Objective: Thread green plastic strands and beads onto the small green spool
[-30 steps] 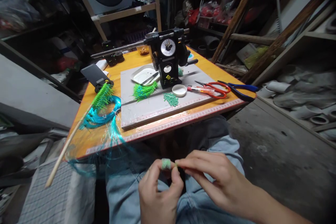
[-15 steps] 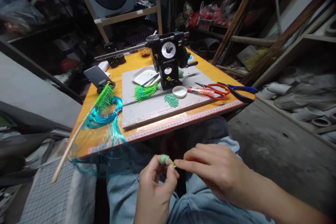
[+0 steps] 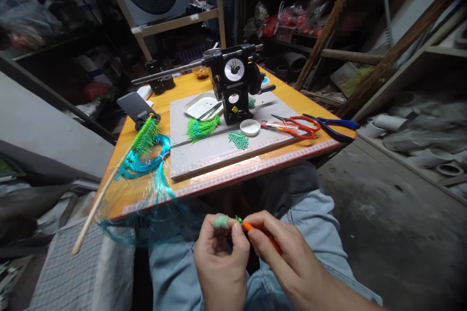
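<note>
Both hands are over my lap in front of the orange table (image 3: pixel 189 85). My left hand (image 3: pixel 221 262) is closed, with a small pale green bead-covered piece (image 3: pixel 221 221) on one fingertip and a tiny bright green bit pinched between thumb and finger. My right hand (image 3: pixel 288 257) is closed in a pinch on a thin orange tool (image 3: pixel 260 233) whose tip meets the green bit at the left fingers. The hands touch at the fingertips.
On the table a grey mat (image 3: pixel 226 143) carries a black dial machine (image 3: pixel 233 85), a white tray (image 3: pixel 199 104), green fibre tufts (image 3: pixel 200 127), green beads (image 3: pixel 239 138), a white lid (image 3: pixel 250 127), red scissors (image 3: pixel 299 124) and blue pliers (image 3: pixel 333 125). Teal strands (image 3: pixel 146 160) and a wooden stick (image 3: pixel 98 204) lie left.
My right hand has turned and drawn closer, so the orange tool now shows in its fingers. The left hand has stayed nearly in place, still pinching.
</note>
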`<state>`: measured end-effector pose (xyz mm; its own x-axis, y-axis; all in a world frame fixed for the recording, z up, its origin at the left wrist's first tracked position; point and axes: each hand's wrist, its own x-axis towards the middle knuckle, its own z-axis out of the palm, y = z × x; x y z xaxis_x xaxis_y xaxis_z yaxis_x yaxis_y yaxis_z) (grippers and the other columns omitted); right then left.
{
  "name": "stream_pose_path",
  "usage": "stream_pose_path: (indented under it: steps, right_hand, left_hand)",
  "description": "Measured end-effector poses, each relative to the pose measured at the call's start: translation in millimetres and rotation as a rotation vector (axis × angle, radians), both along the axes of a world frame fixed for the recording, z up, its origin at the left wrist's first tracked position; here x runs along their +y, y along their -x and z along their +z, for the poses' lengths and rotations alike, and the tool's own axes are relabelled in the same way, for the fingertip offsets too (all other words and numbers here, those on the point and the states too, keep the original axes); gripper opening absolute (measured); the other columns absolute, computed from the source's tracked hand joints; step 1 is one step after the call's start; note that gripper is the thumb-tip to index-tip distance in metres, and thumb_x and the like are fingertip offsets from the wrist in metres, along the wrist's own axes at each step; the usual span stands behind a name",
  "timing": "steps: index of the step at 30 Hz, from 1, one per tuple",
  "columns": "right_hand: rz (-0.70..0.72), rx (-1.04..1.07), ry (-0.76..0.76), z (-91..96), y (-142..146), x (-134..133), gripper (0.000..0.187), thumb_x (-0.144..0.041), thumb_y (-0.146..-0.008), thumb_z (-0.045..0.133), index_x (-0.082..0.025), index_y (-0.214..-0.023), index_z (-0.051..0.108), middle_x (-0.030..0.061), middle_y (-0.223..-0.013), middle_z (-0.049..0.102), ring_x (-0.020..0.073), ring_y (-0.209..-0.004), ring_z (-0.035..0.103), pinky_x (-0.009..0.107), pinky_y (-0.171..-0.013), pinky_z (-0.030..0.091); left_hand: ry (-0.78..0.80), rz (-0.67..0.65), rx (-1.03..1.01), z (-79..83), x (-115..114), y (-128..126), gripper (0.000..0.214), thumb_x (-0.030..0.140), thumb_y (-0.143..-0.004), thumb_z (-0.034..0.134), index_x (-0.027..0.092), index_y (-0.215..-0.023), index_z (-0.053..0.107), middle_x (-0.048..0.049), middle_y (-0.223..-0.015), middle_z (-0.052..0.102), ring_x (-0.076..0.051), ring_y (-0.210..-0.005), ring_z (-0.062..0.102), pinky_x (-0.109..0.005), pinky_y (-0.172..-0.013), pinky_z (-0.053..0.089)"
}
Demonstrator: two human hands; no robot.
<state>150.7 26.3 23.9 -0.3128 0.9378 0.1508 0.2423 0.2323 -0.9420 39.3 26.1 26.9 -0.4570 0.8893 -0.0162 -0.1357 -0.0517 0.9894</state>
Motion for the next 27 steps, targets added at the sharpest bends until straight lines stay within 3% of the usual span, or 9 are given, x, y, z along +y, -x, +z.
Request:
stream_pose_path:
  steps: [9, 14, 19, 22, 25, 27]
  right_hand:
    - [0.137, -0.065, -0.080, 2.5, -10.9, 10.0, 0.016, -0.022, -0.098, 0.042, -0.019, -0.098, 0.058, 0.0011, -0.081, 0.062, 0.0122, -0.071, 0.058, 0.022, -0.065, 0.044]
    - [0.201, -0.072, -0.161, 1.7, -18.0, 11.6, 0.020, -0.016, -0.096, 0.041, -0.021, -0.111, 0.054, 0.0036, -0.091, 0.064, 0.0135, -0.077, 0.060, 0.024, -0.069, 0.046]
    - [0.093, -0.099, -0.002, 2.7, -21.5, 7.1, 0.016, -0.019, -0.096, 0.043, -0.021, -0.111, 0.049, 0.0036, -0.087, 0.064, 0.0146, -0.075, 0.063, 0.023, -0.066, 0.049]
    - [0.111, -0.189, -0.116, 5.6, -24.4, 7.5, 0.021, -0.016, -0.095, 0.044, -0.022, -0.113, 0.054, 0.0051, -0.093, 0.066, 0.0161, -0.081, 0.064, 0.025, -0.071, 0.051]
    - [0.179, -0.320, -0.230, 9.8, -33.2, 13.7, 0.041, -0.013, -0.094, 0.043, -0.026, -0.132, 0.051, 0.0060, -0.099, 0.067, 0.0170, -0.085, 0.066, 0.027, -0.075, 0.053]
    - [0.083, -0.332, -0.233, 14.2, -46.7, 22.6, 0.045, -0.018, -0.096, 0.042, -0.027, -0.140, 0.044, 0.0079, -0.108, 0.067, 0.0203, -0.100, 0.065, 0.031, -0.082, 0.053]
  left_hand:
    - [0.091, -0.203, -0.337, -4.9, -0.1, 14.2, 0.030, 0.033, -0.064, 0.082, 0.016, -0.062, 0.057, 0.0046, -0.054, 0.053, -0.005, -0.047, 0.042, -0.012, -0.045, 0.036]
    - [0.127, -0.206, -0.245, 0.6, -2.7, 16.3, 0.027, 0.034, -0.065, 0.082, 0.016, -0.063, 0.061, 0.0032, -0.052, 0.058, -0.005, -0.047, 0.050, -0.012, -0.048, 0.040]
    - [0.121, -0.179, -0.111, 3.4, -6.5, 18.2, 0.024, 0.032, -0.067, 0.080, 0.017, -0.064, 0.063, 0.0032, -0.052, 0.060, -0.006, -0.049, 0.053, -0.011, -0.050, 0.042]
    - [0.098, -0.173, -0.137, -1.9, -7.5, 18.1, 0.027, 0.036, -0.068, 0.080, 0.017, -0.064, 0.061, 0.0040, -0.051, 0.058, -0.006, -0.047, 0.051, -0.012, -0.049, 0.041]
    - [0.099, -0.149, -0.166, -11.4, -5.2, 17.9, 0.028, 0.037, -0.069, 0.079, 0.017, -0.065, 0.059, 0.0046, -0.051, 0.056, -0.006, -0.048, 0.047, -0.012, -0.047, 0.038]
    - [0.085, -0.129, -0.190, -18.8, -2.4, 18.2, 0.029, 0.035, -0.070, 0.079, 0.017, -0.064, 0.057, 0.0049, -0.050, 0.054, -0.006, -0.048, 0.044, -0.013, -0.046, 0.036]
